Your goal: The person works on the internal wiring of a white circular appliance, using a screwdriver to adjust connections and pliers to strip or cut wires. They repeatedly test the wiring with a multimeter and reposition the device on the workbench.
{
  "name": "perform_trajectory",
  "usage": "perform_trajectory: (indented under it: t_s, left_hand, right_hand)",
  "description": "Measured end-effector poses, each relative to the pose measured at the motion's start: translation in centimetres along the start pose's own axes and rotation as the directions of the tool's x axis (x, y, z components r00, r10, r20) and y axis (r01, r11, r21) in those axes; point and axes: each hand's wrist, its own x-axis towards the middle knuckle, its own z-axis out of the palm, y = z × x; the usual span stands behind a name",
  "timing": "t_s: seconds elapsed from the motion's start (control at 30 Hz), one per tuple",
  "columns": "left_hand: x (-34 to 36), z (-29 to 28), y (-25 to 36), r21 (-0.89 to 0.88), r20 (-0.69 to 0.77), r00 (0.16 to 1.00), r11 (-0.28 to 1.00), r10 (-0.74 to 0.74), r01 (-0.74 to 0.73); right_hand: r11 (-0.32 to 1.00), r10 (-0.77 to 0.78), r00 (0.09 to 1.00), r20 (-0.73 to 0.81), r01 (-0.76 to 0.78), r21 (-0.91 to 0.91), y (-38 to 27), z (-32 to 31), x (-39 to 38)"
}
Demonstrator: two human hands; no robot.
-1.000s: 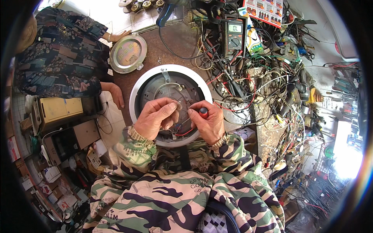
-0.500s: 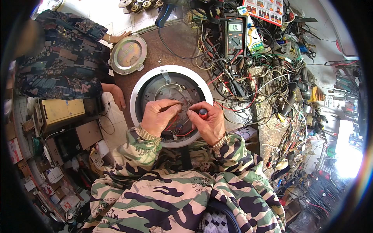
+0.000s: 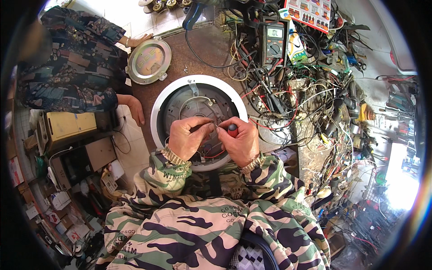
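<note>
Both my hands work over a round, white-rimmed appliance housing (image 3: 198, 79), whose dark metal inside holds a metal bracket, a pale wire loop and red wires. My left hand (image 3: 189, 137) is closed, thumb and fingertips pinched on something small, too hidden to name, near the middle. Beside it, my right hand (image 3: 237, 140) grips a red-and-black screwdriver handle (image 3: 232, 130), its thumb and forefinger meeting almost at my left fingertips; the blade is hidden. A round metal cover (image 3: 148, 60) lies behind the housing to the left, with small screws (image 3: 185, 69) near it.
A person in a dark patterned top (image 3: 69, 67) stands at left, hands on the bench (image 3: 195, 49) edge and by the cover. A multimeter (image 3: 273, 42), tangled cables (image 3: 279, 103) and tools crowd the right. A yellow cabinet (image 3: 72, 128) and boxes are at lower left.
My left hand has moved right and turned inward, its fingertips now close against my right hand's. My right hand has shifted only slightly.
</note>
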Motion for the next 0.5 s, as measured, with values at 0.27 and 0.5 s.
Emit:
perform_trajectory:
  t_s: [0.27, 0.5]
  left_hand:
    - [0.4, -0.5, 0.2, 0.170, 0.014, 0.992, 0.978, 0.122, -0.123]
    - [0.2, -3.1, -1.4, -0.012, -0.042, 0.998, 0.999, 0.044, -0.045]
  right_hand:
    - [0.994, -0.070, 0.998, 0.003, 0.070, -0.081, -0.3, 0.2, 0.2]
    - [0.926, -0.232, 0.971, -0.062, 0.240, 0.292, -3.4, -2.6, -4.3]
